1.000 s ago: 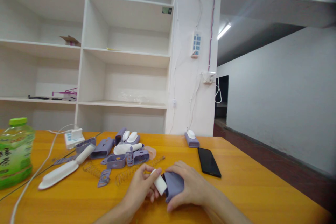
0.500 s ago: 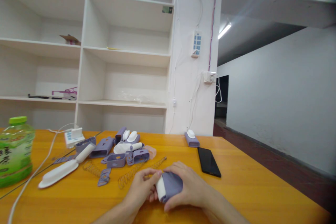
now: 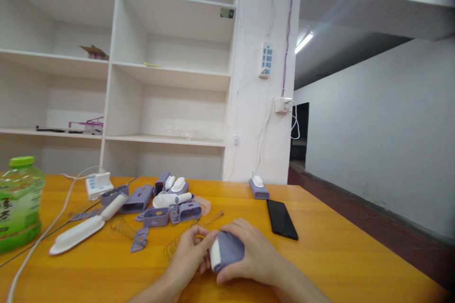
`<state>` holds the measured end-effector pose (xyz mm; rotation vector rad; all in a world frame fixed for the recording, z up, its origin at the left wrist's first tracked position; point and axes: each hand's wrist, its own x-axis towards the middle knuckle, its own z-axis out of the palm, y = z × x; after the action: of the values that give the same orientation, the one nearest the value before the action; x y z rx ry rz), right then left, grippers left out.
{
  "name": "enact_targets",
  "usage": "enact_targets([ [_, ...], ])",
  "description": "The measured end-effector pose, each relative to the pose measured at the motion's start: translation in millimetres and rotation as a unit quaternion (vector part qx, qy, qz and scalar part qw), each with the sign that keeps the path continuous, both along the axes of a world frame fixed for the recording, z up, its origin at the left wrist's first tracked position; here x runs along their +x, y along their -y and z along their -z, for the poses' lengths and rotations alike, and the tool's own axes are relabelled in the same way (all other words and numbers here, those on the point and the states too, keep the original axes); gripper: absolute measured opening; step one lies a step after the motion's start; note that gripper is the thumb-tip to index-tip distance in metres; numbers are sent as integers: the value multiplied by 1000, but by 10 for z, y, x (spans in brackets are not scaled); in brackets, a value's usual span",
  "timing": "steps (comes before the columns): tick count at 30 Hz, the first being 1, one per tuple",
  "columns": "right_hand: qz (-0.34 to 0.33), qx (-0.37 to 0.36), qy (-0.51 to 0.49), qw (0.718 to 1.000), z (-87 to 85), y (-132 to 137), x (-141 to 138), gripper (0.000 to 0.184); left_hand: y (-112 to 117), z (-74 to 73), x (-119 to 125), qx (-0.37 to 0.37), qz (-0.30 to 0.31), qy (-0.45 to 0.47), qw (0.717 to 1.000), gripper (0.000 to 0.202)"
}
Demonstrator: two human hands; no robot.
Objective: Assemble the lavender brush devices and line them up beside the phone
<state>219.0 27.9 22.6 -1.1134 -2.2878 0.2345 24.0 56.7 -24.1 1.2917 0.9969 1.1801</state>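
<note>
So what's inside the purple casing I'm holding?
A white piece shows at one end of the purple casing. Anything deeper inside is hidden by its walls and that white piece.

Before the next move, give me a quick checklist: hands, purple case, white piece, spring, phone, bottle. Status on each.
1. Right hand has a grip on the purple case: ok, fingers over the top, thumb at the near side.
2. Left hand is at the white piece: ok, at the case's left end.
3. White piece seated flush all round: cannot tell, fingers cover part of it.
4. Spring clear of the left hand: cannot tell, it runs partly behind that hand.
5. Phone apart from both hands: ok.
6. Bottle capped and away from the hands: ok.
</note>
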Motion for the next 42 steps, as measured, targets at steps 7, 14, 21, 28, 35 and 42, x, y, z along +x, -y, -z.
enact_targets([
  [7,28,16,-33,999,12,55,-71,82,142,-60,28,68,-5,-42,997,60],
  [14,56,42,-54,996,74,29,-121,67,314,-132,-29,169,11,-145,975,53],
  [21,35,31,-62,997,100,20,-113,85,355,-269,-124,237,-13,-249,939,40],
  [28,12,27,-73,997,40,35,-69,86,315,-397,-396,231,130,-283,922,61],
  [35,-38,39,-109,993,41,11,-26,95,208,-424,-407,275,126,-244,922,66],
  [42,-42,96,-33,994,95,-14,-18,106,243,-373,-369,328,62,-302,893,46],
])
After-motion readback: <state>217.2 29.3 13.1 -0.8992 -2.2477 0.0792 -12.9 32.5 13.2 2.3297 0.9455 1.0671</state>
